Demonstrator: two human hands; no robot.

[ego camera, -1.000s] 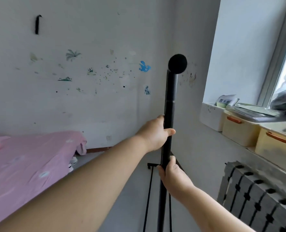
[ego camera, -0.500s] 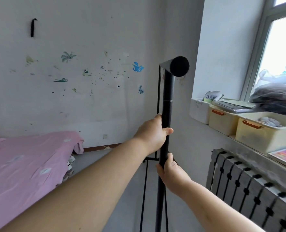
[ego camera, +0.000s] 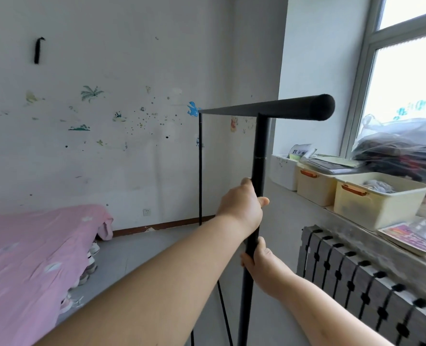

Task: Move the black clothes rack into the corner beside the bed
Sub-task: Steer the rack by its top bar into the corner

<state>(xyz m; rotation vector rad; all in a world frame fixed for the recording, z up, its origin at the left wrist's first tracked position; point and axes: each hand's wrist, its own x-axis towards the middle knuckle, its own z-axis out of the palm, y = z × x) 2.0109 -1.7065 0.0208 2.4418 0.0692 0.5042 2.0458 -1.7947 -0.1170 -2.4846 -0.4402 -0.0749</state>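
Observation:
The black clothes rack [ego camera: 259, 146] stands in front of me, its top bar running from upper right back toward the far wall, where its thin far post comes down near the skirting. My left hand [ego camera: 241, 206] grips the near upright post. My right hand [ego camera: 261, 264] holds the same post just below it. The bed [ego camera: 27, 250] with a pink sheet fills the lower left. The room corner lies behind the rack, between the bed's end and the window wall.
A dark radiator [ego camera: 356, 278] runs along the right wall under a windowsill [ego camera: 351, 228] that carries cream storage boxes [ego camera: 376, 198], papers and a plastic bag. Shoes [ego camera: 89, 260] lie on the floor beside the bed. Grey floor stretches between the bed and the radiator.
The rack's top bar has swung from end-on to lengthwise, showing its far post. My view has turned right toward the window. Both hands keep their grip on the post.

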